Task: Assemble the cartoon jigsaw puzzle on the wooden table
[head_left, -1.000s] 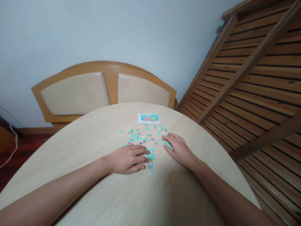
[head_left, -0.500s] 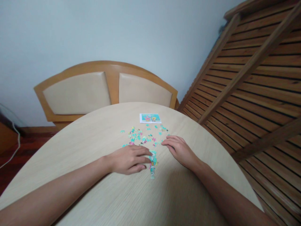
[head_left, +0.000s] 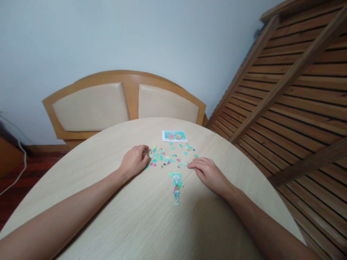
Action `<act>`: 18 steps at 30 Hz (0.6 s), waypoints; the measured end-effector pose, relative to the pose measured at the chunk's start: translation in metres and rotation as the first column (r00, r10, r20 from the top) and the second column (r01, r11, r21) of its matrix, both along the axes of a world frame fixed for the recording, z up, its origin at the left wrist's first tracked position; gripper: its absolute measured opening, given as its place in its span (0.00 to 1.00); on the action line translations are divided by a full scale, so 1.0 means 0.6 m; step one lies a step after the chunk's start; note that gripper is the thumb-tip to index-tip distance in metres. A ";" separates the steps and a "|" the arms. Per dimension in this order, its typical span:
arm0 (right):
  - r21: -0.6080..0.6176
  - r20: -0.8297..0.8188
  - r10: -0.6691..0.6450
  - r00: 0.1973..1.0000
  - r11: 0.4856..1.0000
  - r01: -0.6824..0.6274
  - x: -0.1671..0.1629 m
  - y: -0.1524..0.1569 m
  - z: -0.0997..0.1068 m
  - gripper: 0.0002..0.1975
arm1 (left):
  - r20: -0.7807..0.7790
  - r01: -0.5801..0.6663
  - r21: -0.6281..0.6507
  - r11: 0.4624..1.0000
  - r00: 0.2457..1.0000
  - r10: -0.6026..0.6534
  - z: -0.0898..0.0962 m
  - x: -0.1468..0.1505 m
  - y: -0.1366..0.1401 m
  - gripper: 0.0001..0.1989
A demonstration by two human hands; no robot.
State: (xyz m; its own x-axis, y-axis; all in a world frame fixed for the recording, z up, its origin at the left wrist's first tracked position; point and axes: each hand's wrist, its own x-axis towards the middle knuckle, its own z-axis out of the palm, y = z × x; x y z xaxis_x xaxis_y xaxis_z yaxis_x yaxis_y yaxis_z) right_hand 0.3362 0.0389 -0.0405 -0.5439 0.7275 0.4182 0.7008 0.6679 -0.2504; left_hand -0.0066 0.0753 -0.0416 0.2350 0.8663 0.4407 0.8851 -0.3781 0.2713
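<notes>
My left hand [head_left: 135, 159] is at the left edge of the loose jigsaw puzzle pieces [head_left: 156, 157], its fingers curled and closed in a pinch where a teal piece lay. The fingers mostly hide that piece. My right hand [head_left: 208, 172] rests on the table at the right of the pile, fingers stretched out, with the tips beside a small teal piece. Nothing shows in it. Between the hands and nearer to me lies a joined strip of puzzle [head_left: 177, 187], with a teal cartoon figure on it and a few pieces sticking out at its sides.
A printed picture card [head_left: 175, 135] with pink and yellow cartoon figures lies behind the pieces on the round wooden table [head_left: 121, 220]. Beyond the table stands a padded wooden backrest [head_left: 132, 81]. Slatted wood [head_left: 292, 90] leans at the right.
My left hand has moved from the joined strip back and left to the edge of the loose pieces, uncovering the strip. My right hand has stayed in about the same place.
</notes>
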 end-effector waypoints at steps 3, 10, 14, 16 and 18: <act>0.000 0.004 -0.002 1.000 1.000 0.002 -0.001 -0.001 0.000 0.16 | -0.027 0.095 -0.002 0.996 0.995 -0.095 -0.006 0.007 -0.004 0.16; -0.010 -0.006 0.011 1.000 1.000 -0.011 -0.004 -0.003 -0.001 0.14 | -0.102 0.328 0.000 0.945 0.940 -0.326 -0.016 0.010 0.000 0.19; -0.011 -0.003 0.010 1.000 1.000 -0.010 -0.005 -0.004 0.000 0.14 | -0.093 0.332 0.001 0.943 0.939 -0.331 -0.016 0.009 0.002 0.19; -0.011 -0.005 0.005 1.000 1.000 -0.005 -0.005 -0.004 0.000 0.14 | -0.088 0.333 0.002 0.943 0.939 -0.331 -0.014 0.010 0.000 0.19; -0.011 -0.005 0.003 1.000 1.000 -0.003 -0.006 -0.005 0.001 0.14 | -0.086 0.333 0.004 0.943 0.940 -0.331 -0.012 0.012 -0.001 0.18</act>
